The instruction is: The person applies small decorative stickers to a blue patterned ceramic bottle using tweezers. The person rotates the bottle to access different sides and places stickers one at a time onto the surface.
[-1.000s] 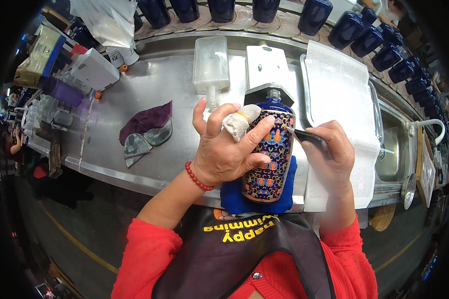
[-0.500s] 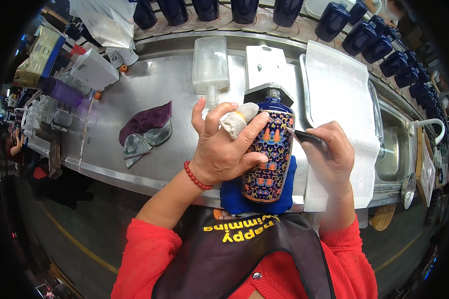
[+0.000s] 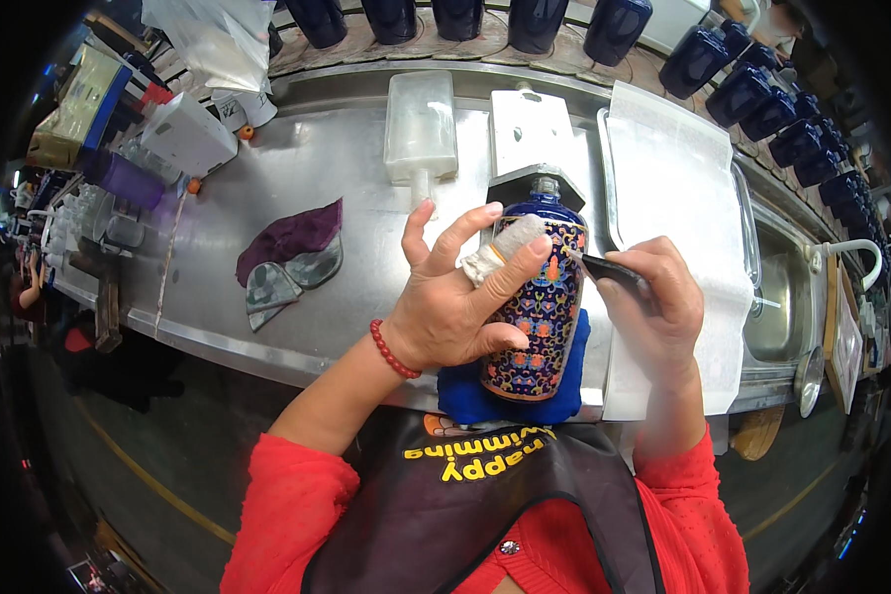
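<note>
A dark blue bottle [image 3: 534,342] with a colourful floral pattern and a bare glass neck lies on a folded blue cloth [image 3: 462,396], its neck pointing away from me. My left hand [image 3: 455,307] rests on its left side, fingers spread. A white cloth wrap [image 3: 500,252], held by a yellow band, covers one of its fingers. In my right hand [image 3: 661,297] is a dark-handled knife [image 3: 614,272], pinched between thumb and fingers. Its thin pointed tip meets the bottle's upper right side. Beyond the neck stands a grey angled rest [image 3: 510,183].
A clear empty bottle [image 3: 421,129] lies on the steel table [image 3: 327,158]. Left of my hand is a purple and grey cloth [image 3: 292,252]. White paper [image 3: 668,188] covers the right side, beside a sink [image 3: 774,312]. Dark blue bottles [image 3: 457,15] line a conveyor [image 3: 366,61] behind.
The wrapped finger of my left hand has slid right and slightly down over the bottle. My right hand has barely moved. Blue bottles on the conveyor have shifted to the right.
</note>
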Demonstrator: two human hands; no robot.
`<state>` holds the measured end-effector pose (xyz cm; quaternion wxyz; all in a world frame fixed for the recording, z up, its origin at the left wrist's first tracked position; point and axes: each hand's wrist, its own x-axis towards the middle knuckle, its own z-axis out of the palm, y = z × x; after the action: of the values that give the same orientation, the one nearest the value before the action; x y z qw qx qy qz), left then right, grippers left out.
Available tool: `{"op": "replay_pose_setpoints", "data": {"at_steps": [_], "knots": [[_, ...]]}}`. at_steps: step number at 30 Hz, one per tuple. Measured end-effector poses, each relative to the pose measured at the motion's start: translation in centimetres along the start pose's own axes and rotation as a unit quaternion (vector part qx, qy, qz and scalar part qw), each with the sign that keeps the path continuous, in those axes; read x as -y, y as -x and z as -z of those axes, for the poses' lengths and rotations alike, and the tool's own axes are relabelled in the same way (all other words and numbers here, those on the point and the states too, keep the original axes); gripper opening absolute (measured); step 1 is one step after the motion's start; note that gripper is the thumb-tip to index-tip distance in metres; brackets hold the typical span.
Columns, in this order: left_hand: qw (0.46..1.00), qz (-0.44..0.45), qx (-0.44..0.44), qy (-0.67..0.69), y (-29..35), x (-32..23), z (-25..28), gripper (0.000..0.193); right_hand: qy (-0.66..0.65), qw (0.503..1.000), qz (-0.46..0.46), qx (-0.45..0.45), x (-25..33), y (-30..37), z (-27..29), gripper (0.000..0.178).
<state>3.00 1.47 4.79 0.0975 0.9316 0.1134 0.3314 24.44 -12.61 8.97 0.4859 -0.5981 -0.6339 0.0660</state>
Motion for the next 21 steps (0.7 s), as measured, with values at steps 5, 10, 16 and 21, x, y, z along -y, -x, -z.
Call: {"op": "replay_pose_setpoints", "data": {"at_steps": [5, 10, 16, 21], "knots": [[1.0, 0.008, -0.002, 0.005, 0.6, 0.3, -0.1, 0.075, 0.01, 1.0, 0.019, -0.012, -0.2, -0.3, -0.3, 0.029], [1.0, 0.018, 0.0, -0.006, 2.9, -0.8, -0.2, 0.081, 0.07, 0.996, 0.043, 0.017, 0.3, -1.4, -1.0, 0.032], [0.994, 0.092, -0.01, 0.057, 6.7, -4.4, 0.1, 0.083, 0.033, 0.958, 0.174, 0.225, 3.0, -3.3, -0.7, 0.026], [0.991, 0.128, 0.003, -0.022, 6.9, -5.0, 0.0, 0.083, 0.182, 0.973, 0.126, 0.07, 3.8, -5.0, -1.2, 0.041]]}}
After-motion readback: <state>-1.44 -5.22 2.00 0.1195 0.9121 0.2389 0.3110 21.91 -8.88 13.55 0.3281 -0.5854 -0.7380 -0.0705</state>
